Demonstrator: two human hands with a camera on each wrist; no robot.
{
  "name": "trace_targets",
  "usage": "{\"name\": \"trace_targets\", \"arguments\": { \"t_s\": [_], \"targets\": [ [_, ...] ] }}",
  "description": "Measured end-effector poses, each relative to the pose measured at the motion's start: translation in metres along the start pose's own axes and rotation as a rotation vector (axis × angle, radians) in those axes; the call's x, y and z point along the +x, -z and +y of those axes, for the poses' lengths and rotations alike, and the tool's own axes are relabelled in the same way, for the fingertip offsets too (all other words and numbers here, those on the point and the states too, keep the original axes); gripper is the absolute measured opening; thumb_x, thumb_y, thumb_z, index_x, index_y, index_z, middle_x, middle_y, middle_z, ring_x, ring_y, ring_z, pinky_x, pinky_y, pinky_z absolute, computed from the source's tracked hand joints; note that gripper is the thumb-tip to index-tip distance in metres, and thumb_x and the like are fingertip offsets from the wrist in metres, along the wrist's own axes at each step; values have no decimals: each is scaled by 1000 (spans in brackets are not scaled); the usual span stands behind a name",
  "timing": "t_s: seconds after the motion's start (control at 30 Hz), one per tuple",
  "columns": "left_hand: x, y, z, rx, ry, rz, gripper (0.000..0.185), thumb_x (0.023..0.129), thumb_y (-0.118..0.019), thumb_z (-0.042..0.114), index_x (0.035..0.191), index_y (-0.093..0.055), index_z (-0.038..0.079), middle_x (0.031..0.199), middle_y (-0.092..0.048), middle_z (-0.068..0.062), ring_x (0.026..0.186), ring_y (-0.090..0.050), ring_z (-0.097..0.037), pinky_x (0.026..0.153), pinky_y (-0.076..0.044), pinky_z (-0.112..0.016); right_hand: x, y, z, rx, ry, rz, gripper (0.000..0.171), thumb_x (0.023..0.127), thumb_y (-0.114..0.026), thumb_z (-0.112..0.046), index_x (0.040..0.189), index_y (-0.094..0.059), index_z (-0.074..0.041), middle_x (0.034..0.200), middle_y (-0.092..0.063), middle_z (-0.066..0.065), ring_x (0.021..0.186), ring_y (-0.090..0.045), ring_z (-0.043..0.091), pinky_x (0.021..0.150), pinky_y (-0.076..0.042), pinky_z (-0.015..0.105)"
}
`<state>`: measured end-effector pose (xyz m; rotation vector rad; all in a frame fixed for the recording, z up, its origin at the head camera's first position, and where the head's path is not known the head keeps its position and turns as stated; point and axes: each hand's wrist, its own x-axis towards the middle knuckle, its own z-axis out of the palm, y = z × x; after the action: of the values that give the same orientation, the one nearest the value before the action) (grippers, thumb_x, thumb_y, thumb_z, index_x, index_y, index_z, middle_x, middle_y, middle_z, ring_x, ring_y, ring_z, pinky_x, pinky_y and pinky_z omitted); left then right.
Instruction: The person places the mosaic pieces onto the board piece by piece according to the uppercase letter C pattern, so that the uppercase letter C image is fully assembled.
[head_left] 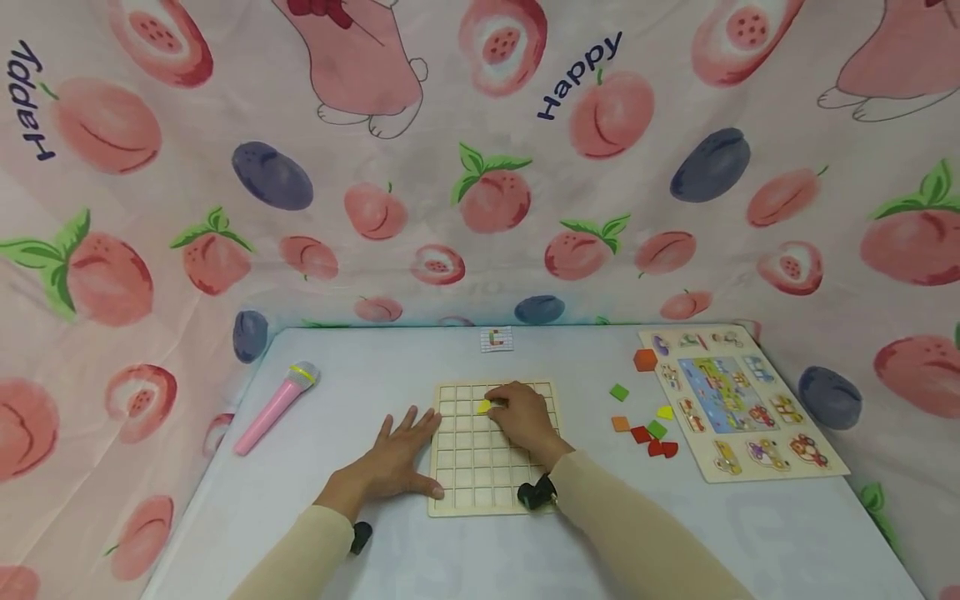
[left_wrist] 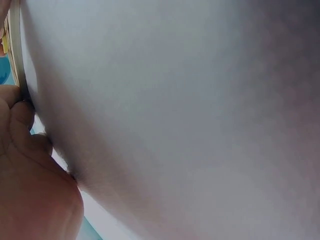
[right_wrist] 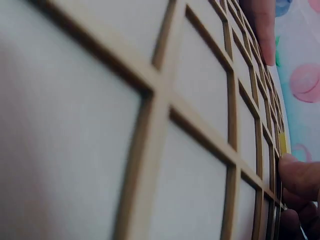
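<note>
A pale wooden grid board (head_left: 472,475) lies flat in the middle of the table, divided into many square cells. On its upper part my right hand (head_left: 521,417) pinches a small yellow tile (head_left: 484,407) with thumb and fingertips. The right wrist view shows that yellow tile (right_wrist: 283,143) beside the thumb (right_wrist: 300,175), past the raised wooden ribs. My left hand (head_left: 393,458) is spread at the board's left side, its thumb on the lower left corner and its fingertips by the left edge. In the left wrist view part of that hand (left_wrist: 35,190) fills the lower left.
Several loose tiles in red, orange, green (head_left: 618,392) and yellow lie right of the board. Beyond them is a picture puzzle board (head_left: 697,467). A pink toy microphone (head_left: 277,408) lies at left. A small card (head_left: 497,339) with a coloured pattern sits at the back edge.
</note>
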<state>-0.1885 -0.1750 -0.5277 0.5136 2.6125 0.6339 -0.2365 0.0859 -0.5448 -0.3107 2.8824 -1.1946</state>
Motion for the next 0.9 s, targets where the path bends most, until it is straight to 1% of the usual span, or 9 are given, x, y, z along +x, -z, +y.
{"name": "trace_targets", "arguments": {
  "t_s": [0.1, 0.23, 0.3, 0.47, 0.53, 0.67, 0.9],
  "targets": [
    [0, 0, 0, -4, 0, 0, 125, 72, -91, 59, 169, -26, 13, 177, -19, -4, 166, -1, -31, 132, 9, -60, 0, -2, -1, 44, -25, 22, 23, 93, -78, -15, 116, -81, -14, 114, -77, 7, 115, -68, 32, 113, -43, 59],
    [0, -1, 0, -15, 1, -1, 125, 72, -91, 59, 169, -26, 13, 177, -19, -4, 166, 0, -32, 131, 9, -60, 0, -3, -4, 54, -46, 30, 21, 93, -80, -16, 113, -82, -15, 107, -78, 4, 107, -70, 29, 109, -42, 60],
    [0, -1, 0, -13, -1, -2, 125, 72, -91, 60, 169, -26, 13, 177, -19, -4, 166, 0, -32, 131, 9, -61, 0, -3, -6, 40, -49, 34, 20, 93, -79, -16, 113, -83, -15, 107, -79, 4, 109, -70, 30, 107, -42, 62],
    [1, -1, 0, -4, -1, -2, 126, 72, -90, 60, 169, -25, 14, 177, -18, -3, 166, 0, -31, 132, 10, -60, 1, -1, -8, 4, -43, 23, 23, 94, -76, -15, 116, -83, -17, 109, -79, 3, 111, -68, 31, 100, -43, 60],
    [1, -1, 1, -6, 2, -2, 125, 72, -91, 60, 169, -26, 14, 177, -18, -3, 166, 0, -31, 132, 10, -60, 1, -1, -8, 10, -48, 13, 24, 94, -76, -16, 117, -83, -17, 108, -79, 3, 112, -67, 30, 100, -43, 59],
    [0, -1, 2, -10, 6, -3, 125, 72, -91, 59, 169, -26, 14, 177, -19, -3, 166, 0, -31, 132, 9, -60, 0, 0, -7, 39, -56, 4, 23, 94, -76, -16, 116, -83, -17, 108, -79, 3, 116, -66, 32, 103, -41, 60],
    [-1, 1, 4, -20, 4, 1, 124, 72, -92, 57, 169, -26, 13, 177, -19, -4, 166, -1, -31, 132, 9, -60, -1, 1, -6, 81, -69, 6, 24, 95, -76, -17, 117, -82, -17, 117, -78, 6, 128, -62, 36, 113, -36, 63]
  ]
}}
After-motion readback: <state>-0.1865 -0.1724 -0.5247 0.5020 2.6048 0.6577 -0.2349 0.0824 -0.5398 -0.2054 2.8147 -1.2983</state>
